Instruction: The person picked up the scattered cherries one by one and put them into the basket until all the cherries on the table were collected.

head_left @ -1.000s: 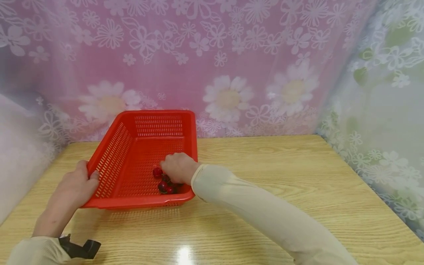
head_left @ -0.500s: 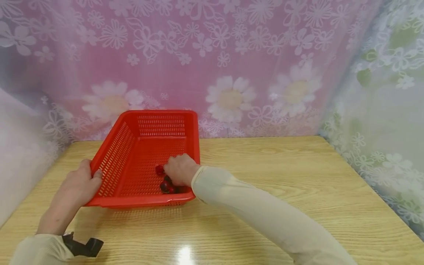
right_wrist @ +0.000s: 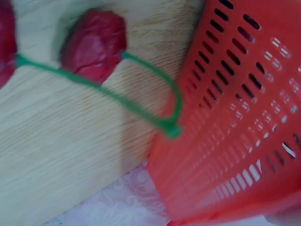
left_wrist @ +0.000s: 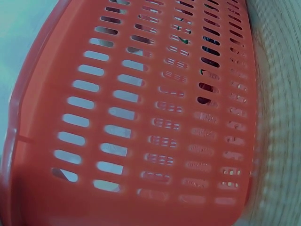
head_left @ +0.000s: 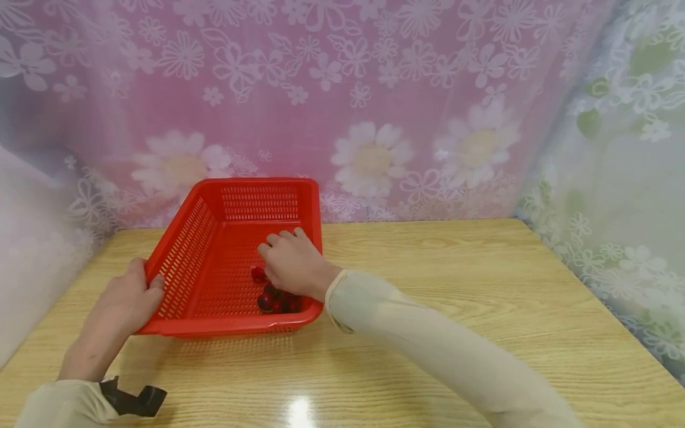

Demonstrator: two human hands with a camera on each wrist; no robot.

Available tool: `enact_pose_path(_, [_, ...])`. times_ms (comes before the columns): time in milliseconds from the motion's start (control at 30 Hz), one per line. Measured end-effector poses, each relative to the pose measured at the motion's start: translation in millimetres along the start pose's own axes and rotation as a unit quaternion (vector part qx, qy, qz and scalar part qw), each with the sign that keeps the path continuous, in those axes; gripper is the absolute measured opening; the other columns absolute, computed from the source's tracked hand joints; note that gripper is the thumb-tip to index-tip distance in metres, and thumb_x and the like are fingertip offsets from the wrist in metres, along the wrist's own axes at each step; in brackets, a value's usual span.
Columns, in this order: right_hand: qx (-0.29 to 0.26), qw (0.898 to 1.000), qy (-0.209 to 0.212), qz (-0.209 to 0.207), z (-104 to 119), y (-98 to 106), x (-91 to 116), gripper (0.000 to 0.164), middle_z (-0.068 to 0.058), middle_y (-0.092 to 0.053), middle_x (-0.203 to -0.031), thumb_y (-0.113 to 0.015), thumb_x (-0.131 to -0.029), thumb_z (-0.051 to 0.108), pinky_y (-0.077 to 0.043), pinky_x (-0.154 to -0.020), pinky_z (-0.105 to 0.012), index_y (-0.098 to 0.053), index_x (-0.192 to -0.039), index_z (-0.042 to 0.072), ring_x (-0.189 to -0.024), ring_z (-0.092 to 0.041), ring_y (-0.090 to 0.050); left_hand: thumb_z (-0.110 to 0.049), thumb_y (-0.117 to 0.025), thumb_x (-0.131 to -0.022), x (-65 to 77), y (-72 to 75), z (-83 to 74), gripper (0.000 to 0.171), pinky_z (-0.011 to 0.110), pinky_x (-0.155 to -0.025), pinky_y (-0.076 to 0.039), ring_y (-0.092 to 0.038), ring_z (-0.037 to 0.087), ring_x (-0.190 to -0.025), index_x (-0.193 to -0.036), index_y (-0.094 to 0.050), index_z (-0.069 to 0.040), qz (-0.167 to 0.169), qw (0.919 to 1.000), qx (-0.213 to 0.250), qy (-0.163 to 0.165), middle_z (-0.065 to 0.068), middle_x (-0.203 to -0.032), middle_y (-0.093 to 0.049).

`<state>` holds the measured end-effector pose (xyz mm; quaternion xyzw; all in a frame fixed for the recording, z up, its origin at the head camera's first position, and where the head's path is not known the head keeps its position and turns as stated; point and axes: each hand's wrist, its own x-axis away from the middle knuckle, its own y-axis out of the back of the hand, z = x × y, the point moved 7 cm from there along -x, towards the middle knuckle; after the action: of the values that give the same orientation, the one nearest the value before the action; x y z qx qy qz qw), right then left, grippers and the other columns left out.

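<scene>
In the head view, my left hand [head_left: 120, 303] grips the near left corner of a red plastic basket [head_left: 225, 324], thumb over the rim. My right hand [head_left: 294, 261] is inside the basket, knuckles up and fingers bent downward. Several dark red cherries [head_left: 264, 301] lie below it near the front right corner, and one red cherry [head_left: 258, 274] shows beside its fingers. The hand hides its own fingertips; I cannot tell what they hold. In the right wrist view, a red cherry [right_wrist: 96, 47] on a forked green stem [right_wrist: 117, 99] shows against wood grain, with another partly cut off.
The basket stands on a light wooden table [head_left: 428, 279]. Its slotted side wall [left_wrist: 122, 94] fills the left wrist view. Behind the table hangs a pink flowered curtain [head_left: 417, 119], with a pale flowered one [head_left: 631, 178] on the right. A black wrist mount [head_left: 134, 398] sits at the left sleeve.
My right hand has risen a little and its knuckles have shifted away from me, uncovering more cherries in the front right corner. The left hand keeps its grip on the basket.
</scene>
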<state>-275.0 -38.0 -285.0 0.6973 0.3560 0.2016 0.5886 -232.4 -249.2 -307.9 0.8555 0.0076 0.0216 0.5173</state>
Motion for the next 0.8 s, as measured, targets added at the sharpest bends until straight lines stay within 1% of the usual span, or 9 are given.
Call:
enact_pose_path(133, [-0.018,0.999,-0.038,-0.034,-14.4,6.3,9.3,0.022,0.000,-0.059,-0.100,-0.049,-0.090,0.024,-0.041,-0.076,-0.035,-0.063,-0.103,0.015,-0.090,-0.018,-0.048,-0.021,-0.034,-0.094,0.1,0.8,0.5,0.047,0.032,-0.044,-0.040,-0.051,0.020,-0.052,-0.121,-0.029,0.017,0.001,1.0000,0.000,0.001,0.019,-0.071,-0.055])
enact_pose_path(267, [-0.052,0.994,-0.075,-0.066,-27.4,8.7,21.2,0.021,0.000,-0.057,-0.097,-0.048,-0.088,0.022,-0.042,-0.080,-0.037,-0.062,-0.102,0.014,-0.091,-0.020,-0.045,-0.021,-0.034,-0.094,0.9,0.6,0.3,0.046,0.032,-0.045,-0.039,-0.050,0.020,-0.053,-0.120,-0.029,0.017,0.003,1.0000,-0.003,-0.001,0.017,-0.070,-0.055])
enact_pose_path(400, [-0.073,0.987,-0.096,-0.104,-38.3,10.9,36.2,0.024,-0.001,-0.056,-0.099,-0.046,-0.087,0.019,-0.041,-0.083,-0.038,-0.055,-0.108,0.012,-0.091,-0.020,-0.046,-0.021,-0.034,-0.094,1.6,0.0,-1.7,0.045,0.032,-0.044,-0.039,-0.050,0.020,-0.053,-0.118,-0.030,0.017,0.001,1.0000,-0.005,-0.007,0.017,-0.069,-0.054])
enact_pose_path(500, [-0.081,0.982,-0.116,-0.123,-48.2,10.4,48.7,0.029,-0.004,-0.057,-0.104,-0.045,-0.088,0.019,-0.041,-0.084,-0.039,-0.052,-0.114,0.009,-0.096,-0.021,-0.049,-0.020,-0.034,-0.094,1.6,0.7,-2.9,0.044,0.032,-0.044,-0.038,-0.050,0.021,-0.053,-0.117,-0.031,0.017,-0.006,0.9999,-0.007,-0.012,0.017,-0.069,-0.054])
enact_pose_path(633, [-0.087,0.978,-0.143,-0.123,-63.5,1.2,67.9,0.030,-0.005,-0.057,-0.108,-0.045,-0.089,0.020,-0.043,-0.082,-0.041,-0.051,-0.116,0.008,-0.100,-0.023,-0.049,-0.020,-0.034,-0.094,1.9,1.0,-3.1,0.043,0.032,-0.045,-0.038,-0.050,0.022,-0.054,-0.116,-0.032,0.017,-0.010,0.9998,-0.011,-0.014,0.017,-0.069,-0.054])
enact_pose_path(700, [-0.080,0.979,-0.150,-0.110,-70.6,-7.7,79.1,0.028,-0.006,-0.056,-0.106,-0.048,-0.087,0.019,-0.043,-0.080,-0.042,-0.052,-0.113,0.009,-0.098,-0.025,-0.049,-0.020,-0.034,-0.094,2.1,0.8,-2.8,0.044,0.032,-0.045,-0.038,-0.049,0.022,-0.054,-0.117,-0.031,0.017,-0.009,0.9998,-0.011,-0.014,0.017,-0.069,-0.054])
enact_pose_path(800, [-0.065,0.983,-0.155,-0.079,-80.8,-24.8,98.0,0.027,-0.007,-0.055,-0.101,-0.053,-0.084,0.017,-0.044,-0.078,-0.045,-0.054,-0.109,0.009,-0.093,-0.027,-0.050,-0.020,-0.034,-0.094,2.9,0.7,-2.2,0.044,0.032,-0.045,-0.037,-0.049,0.022,-0.054,-0.117,-0.031,0.017,-0.009,0.9998,-0.010,-0.015,0.017,-0.069,-0.053])
